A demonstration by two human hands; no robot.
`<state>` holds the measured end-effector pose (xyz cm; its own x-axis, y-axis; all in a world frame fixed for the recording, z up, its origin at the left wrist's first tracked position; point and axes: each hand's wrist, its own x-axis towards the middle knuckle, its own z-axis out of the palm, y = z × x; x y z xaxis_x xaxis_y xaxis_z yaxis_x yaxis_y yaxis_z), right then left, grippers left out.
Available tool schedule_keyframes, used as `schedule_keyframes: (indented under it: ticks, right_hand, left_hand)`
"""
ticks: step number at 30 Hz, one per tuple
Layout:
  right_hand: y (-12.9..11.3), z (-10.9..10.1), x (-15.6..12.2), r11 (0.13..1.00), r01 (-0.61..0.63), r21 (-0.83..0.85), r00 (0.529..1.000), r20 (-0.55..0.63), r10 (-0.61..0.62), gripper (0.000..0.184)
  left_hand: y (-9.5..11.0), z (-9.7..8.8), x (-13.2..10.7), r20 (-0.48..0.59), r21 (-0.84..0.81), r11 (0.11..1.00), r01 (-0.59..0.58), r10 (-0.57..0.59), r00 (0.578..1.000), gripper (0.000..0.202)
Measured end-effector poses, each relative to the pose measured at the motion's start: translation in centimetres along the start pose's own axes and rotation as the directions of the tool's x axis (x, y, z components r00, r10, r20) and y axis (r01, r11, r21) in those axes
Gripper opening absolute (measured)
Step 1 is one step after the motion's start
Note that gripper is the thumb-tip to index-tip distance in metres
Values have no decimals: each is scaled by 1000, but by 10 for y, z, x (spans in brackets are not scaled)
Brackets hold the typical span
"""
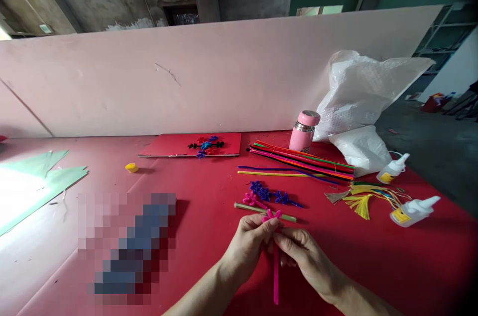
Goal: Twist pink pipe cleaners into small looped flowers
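Note:
Both my hands pinch a pink pipe cleaner (pixel 276 276) over the red table (pixel 209 191). My left hand (pixel 248 244) grips its upper end, where the wire is bent into small petal loops (pixel 272 215). My right hand (pixel 302 254) holds the straight stem just below, and the rest of the stem hangs down toward me. Just beyond my fingers lie a green stick (pixel 261 210), a pink twisted flower (pixel 251 199) and purple twisted flowers (pixel 274 194).
A bundle of coloured pipe cleaners (pixel 302 159), loose blue and yellow ones, a pink flask (pixel 304 131), a white plastic bag (pixel 358 107), two glue bottles (pixel 411 210), yellow tassels (pixel 360 201), a red card with flowers (pixel 194 145), a yellow cap (pixel 131 167), green paper (pixel 41 181). A pink board stands behind.

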<state>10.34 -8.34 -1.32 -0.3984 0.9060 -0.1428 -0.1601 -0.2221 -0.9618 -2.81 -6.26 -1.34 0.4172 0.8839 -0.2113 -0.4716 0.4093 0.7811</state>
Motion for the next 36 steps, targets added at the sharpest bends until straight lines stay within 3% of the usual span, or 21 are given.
schedule_keyframes:
  ticks: [5, 11, 15, 26, 33, 36]
  right_hand:
    - [-1, -2, -2, 995, -27, -91, 998, 53, 32, 36]
    - [-1, -2, -5, 991, -31, -130, 999, 36, 36, 34]
    - [-2, -3, -4, 988, -39, -149, 999, 32, 44, 35]
    - [-2, -7, 3, 999, 26, -30, 998, 63, -24, 33]
    - [-5, -13, 4, 998, 24, -65, 994, 107, -17, 32]
    - [-11, -18, 4, 982, 95, -165, 994, 60, -87, 26]
  left_hand:
    - [3, -3, 2, -52, -27, 999, -28, 27, 998, 35]
    - [6, -6, 3, 3, 9, 1000, -27, 27, 1000, 28]
    - [6, -10, 4, -39, 31, 998, -58, 59, 998, 25]
    - [5, -8, 5, -49, 43, 996, -82, 84, 995, 22]
    - [8, -9, 6, -160, 40, 993, -112, 117, 980, 19]
    - [9, -10, 7, -196, 48, 991, -125, 132, 972, 18]
